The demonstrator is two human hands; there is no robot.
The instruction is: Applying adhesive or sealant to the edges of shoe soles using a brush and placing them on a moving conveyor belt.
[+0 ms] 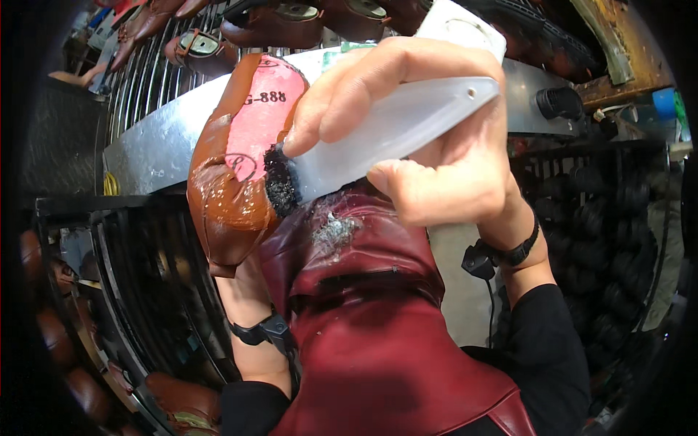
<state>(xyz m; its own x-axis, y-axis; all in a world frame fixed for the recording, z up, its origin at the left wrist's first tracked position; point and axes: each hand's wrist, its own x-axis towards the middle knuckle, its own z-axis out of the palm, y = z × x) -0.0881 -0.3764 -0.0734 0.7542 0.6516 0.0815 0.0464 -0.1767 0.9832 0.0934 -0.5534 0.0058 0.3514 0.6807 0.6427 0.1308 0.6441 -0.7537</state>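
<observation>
A brown leather shoe upper (236, 207), with a pink insole board (254, 116) on its underside, is tilted up in front of me. The leather around the toe looks wet and glossy. My right hand (469, 182) is closed round the translucent white handle (385, 134) of a brush. Its black bristles (279, 185) touch the edge of the shoe's underside. My left forearm (251, 298) rises behind the shoe, which hides the left hand and its fingers.
Behind the shoe runs a metal bench edge (149, 152), with several brown shoes (273, 25) on a barred rack beyond. A dark red apron (363, 349) with grey residue covers my lap. A dark rack (138, 291) stands at left; a cable (491, 312) hangs from my right wristband.
</observation>
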